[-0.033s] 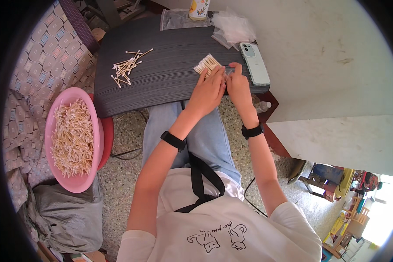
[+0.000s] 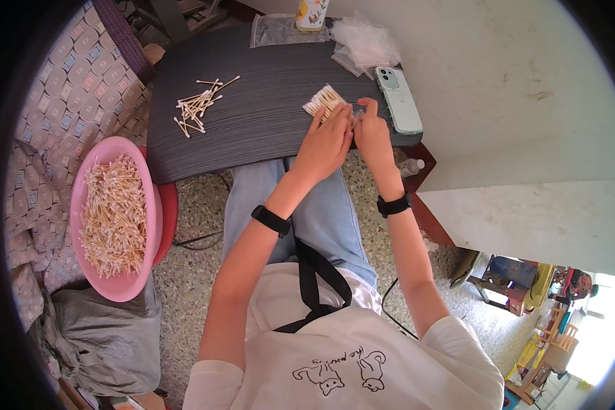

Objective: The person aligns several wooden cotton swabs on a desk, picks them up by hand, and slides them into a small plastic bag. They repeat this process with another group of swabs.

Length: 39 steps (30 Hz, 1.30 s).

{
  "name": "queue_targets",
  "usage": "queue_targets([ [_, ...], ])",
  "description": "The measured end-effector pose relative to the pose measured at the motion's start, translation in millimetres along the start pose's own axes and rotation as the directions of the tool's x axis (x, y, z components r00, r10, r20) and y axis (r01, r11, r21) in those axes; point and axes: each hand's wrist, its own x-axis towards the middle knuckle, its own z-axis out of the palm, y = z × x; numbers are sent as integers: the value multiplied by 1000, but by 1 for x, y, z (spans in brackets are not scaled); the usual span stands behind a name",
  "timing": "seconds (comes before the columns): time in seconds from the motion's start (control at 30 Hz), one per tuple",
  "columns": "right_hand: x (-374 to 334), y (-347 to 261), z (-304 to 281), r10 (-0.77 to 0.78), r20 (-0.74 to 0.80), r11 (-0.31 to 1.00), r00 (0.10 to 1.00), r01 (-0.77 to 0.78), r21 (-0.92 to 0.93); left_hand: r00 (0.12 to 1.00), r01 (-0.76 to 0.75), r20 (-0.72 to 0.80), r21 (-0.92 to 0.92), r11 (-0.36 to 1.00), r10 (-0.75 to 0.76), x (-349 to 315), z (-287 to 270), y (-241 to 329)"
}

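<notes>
A small clear plastic bag of cotton swabs [image 2: 325, 99] lies on the dark table [image 2: 266, 75], its swabs side by side with white tips toward the far edge. My left hand [image 2: 325, 142] rests over the near end of the bag, fingers pressing and holding it. Beside it, my right hand [image 2: 374, 137] pinches the bag's near right edge, with the index finger bent outward; the exact grip is partly hidden. Left of the bag, a loose pile of cotton swabs [image 2: 197, 106] is scattered on the tabletop.
A pink basin [image 2: 148, 205] heaped with cotton swabs stands left of the table on something red. A pale green phone [image 2: 401, 102] lies at the right edge. Clear plastic bags [image 2: 365, 44] and a printed cup [image 2: 311, 15] are at the back. A wall [image 2: 512, 102] rises on the right.
</notes>
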Motion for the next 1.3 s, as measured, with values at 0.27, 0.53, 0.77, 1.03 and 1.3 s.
queue_targets([
  [0.27, -12, 2, -1, -116, -105, 989, 988, 104, -106, 1000, 17, -15, 17, 1000, -17, 3, 2, 1],
  [0.53, -33, 0, -4, 40, -169, 999, 985, -43, -11, 999, 4, -37, -3, 1000, -4, 1, 0, -1],
  [0.77, -36, 5, 1, -2, -234, 1000, 972, 1, -5, 999, -13, -45, -3, 1000, 13, 1, 2, -2],
  [1.03, -22, 4, 8, -87, -241, 996, 967, 86, -15, 999, -16, -44, -37, 999, 15, 1, 2, -3],
  [1.3, -14, 2, 8, 104, -205, 974, 973, -58, 221, 998, -15, -68, -112, 994, 7, 2, -2, -5],
])
